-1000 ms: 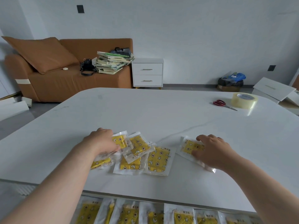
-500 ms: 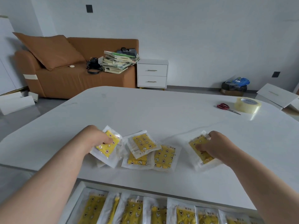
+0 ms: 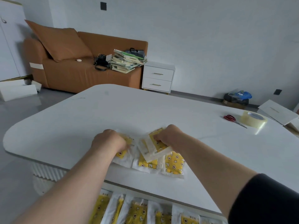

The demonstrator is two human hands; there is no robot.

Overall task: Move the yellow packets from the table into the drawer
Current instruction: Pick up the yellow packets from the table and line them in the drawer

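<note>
Several yellow packets in clear wrap lie in a pile (image 3: 174,164) near the front edge of the white table (image 3: 145,110). My left hand (image 3: 109,141) grips a yellow packet (image 3: 123,153) at the pile's left side. My right hand (image 3: 169,136) grips a small stack of packets (image 3: 152,147), tilted up over the pile's middle. Below the table's front edge the open drawer (image 3: 137,210) holds a row of several yellow packets.
Red-handled scissors (image 3: 229,118) and a roll of clear tape (image 3: 253,118) lie at the table's far right. Beyond the table stand a brown sofa (image 3: 77,73) with a stack of books and a white nightstand (image 3: 157,77).
My right hand moved left with its packet and now holds it over the pile's middle. My left hand shifted right, closer to the right hand. The view swung left.
</note>
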